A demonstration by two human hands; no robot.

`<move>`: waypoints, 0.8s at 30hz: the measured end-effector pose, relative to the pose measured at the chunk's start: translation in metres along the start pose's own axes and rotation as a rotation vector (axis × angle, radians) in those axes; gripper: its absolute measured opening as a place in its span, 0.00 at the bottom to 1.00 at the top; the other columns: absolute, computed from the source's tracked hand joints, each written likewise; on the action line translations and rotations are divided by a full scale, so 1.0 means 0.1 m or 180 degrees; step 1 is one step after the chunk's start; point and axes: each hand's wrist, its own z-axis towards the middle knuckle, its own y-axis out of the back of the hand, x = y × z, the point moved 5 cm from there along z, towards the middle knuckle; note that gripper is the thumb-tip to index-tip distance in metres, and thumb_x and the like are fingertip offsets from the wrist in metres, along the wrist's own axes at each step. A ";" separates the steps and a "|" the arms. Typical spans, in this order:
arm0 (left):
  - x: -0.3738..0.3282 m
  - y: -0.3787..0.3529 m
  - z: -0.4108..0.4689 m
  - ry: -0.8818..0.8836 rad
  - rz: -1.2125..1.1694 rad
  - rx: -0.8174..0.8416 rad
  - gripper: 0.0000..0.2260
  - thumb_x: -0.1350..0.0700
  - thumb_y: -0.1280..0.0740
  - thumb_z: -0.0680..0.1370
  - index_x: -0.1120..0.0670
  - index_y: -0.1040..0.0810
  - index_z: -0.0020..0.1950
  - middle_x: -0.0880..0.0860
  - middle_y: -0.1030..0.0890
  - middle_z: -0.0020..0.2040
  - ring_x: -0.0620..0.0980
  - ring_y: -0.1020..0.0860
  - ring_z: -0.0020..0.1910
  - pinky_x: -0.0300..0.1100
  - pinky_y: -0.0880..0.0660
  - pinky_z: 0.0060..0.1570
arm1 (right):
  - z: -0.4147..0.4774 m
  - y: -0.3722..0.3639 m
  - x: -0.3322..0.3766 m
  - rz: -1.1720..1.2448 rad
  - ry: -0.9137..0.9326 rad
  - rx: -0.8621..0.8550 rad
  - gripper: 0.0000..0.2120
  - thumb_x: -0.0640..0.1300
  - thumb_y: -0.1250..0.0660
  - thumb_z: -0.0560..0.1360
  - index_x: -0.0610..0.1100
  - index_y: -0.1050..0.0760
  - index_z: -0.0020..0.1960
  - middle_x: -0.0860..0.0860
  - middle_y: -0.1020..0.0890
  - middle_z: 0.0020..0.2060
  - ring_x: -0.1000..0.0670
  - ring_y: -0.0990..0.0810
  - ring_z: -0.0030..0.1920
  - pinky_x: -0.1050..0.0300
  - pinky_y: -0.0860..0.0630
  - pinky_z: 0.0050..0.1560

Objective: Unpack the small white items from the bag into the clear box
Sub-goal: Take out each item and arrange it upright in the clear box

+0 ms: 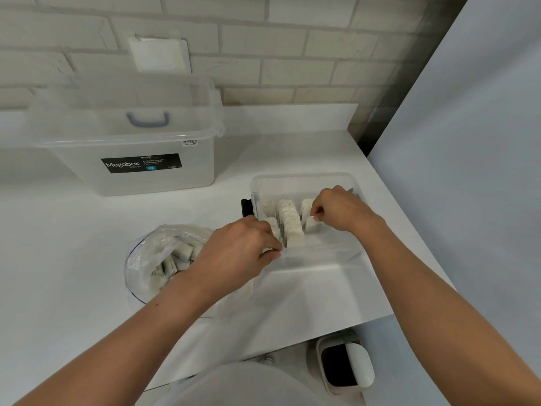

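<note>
A small clear box (304,276) sits on the white counter, with several small white items (291,227) standing in rows in its far half. My right hand (341,209) reaches into the box and pinches one white item (312,224) at the right row. My left hand (240,250) is at the box's left wall, its curled fingers on the white items of the left row. An open clear plastic bag (155,265) with several more white items lies left of the box, partly hidden by my left forearm.
A large clear Megabox storage bin (126,159) stands at the back left against the brick wall. A black object (246,207) sits by the small box's left side. Below the counter's front edge stands a bin with a white lid (345,364). A pale panel rises at right.
</note>
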 end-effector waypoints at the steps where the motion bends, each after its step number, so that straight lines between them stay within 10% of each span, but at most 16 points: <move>1: 0.00 0.00 0.00 -0.0001 0.0004 0.0003 0.07 0.48 0.32 0.81 0.44 0.14 0.54 0.43 0.17 0.50 0.48 0.23 0.56 0.48 0.22 0.47 | 0.03 -0.03 -0.01 -0.0045 -0.0038 -0.0011 0.10 0.39 0.32 0.78 0.49 0.14 0.54 0.47 0.16 0.53 0.43 0.18 0.47 0.49 0.22 0.52; 14: 0.00 0.01 -0.01 -0.0011 0.0020 -0.0054 0.08 0.48 0.33 0.81 0.44 0.15 0.57 0.43 0.18 0.53 0.48 0.23 0.58 0.47 0.23 0.48 | 0.20 -0.13 0.00 -0.0541 -0.0347 -0.0144 0.11 0.48 0.32 0.81 0.41 0.21 0.58 0.41 0.18 0.53 0.40 0.20 0.56 0.41 0.28 0.65; 24: 0.27 0.23 -0.39 -0.0136 -0.0055 -0.0644 0.09 0.52 0.26 0.76 0.51 0.15 0.55 0.51 0.21 0.58 0.53 0.25 0.56 0.43 0.25 0.53 | -0.38 0.33 0.06 0.0607 -0.0485 -0.1125 0.08 0.47 0.27 0.77 0.45 0.15 0.53 0.49 0.14 0.47 0.46 0.17 0.51 0.55 0.22 0.52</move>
